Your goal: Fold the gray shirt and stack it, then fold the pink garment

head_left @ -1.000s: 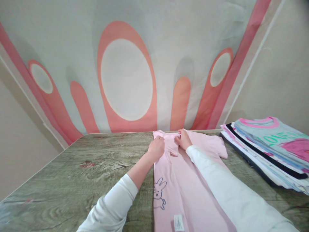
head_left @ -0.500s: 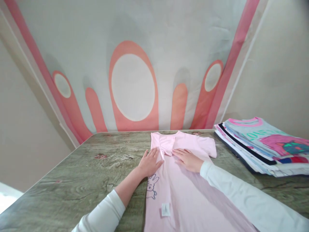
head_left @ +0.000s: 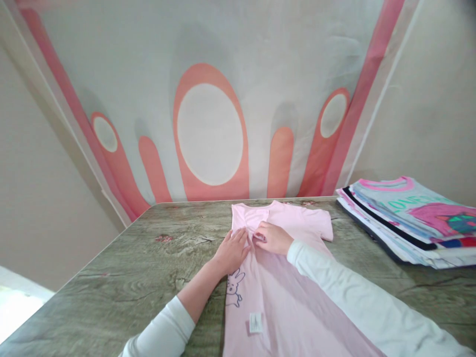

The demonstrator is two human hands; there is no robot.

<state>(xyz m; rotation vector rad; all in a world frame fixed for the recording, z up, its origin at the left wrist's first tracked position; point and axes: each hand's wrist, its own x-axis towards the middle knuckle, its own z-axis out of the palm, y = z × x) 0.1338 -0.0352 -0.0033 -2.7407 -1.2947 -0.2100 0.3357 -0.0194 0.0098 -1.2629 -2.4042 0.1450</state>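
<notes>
A pink short-sleeved garment (head_left: 290, 292) lies on the wood-grain table, its left side folded inward so that a rabbit print and a white label (head_left: 256, 323) face up. My left hand (head_left: 232, 252) rests flat near its left edge, fingers stretched out over the fold. Just beside it, my right hand (head_left: 273, 239) has its fingers curled and pinches the cloth at the lower edge of the folded-in sleeve. The fingertips of the right hand are partly hidden. The garment's other sleeve (head_left: 322, 223) spreads out to the right, and its bottom runs out of view.
A stack of folded clothes (head_left: 405, 223) stands at the right, topped by a grey shirt with a pink collar. The wooden table (head_left: 148, 267) meets a wall with a pink and white pattern (head_left: 210, 134) at its far edge.
My right hand has moved left, and its flat fingers have curled onto the cloth by the folded sleeve. My left hand stays flat in nearly the same place. The view has shifted slightly.
</notes>
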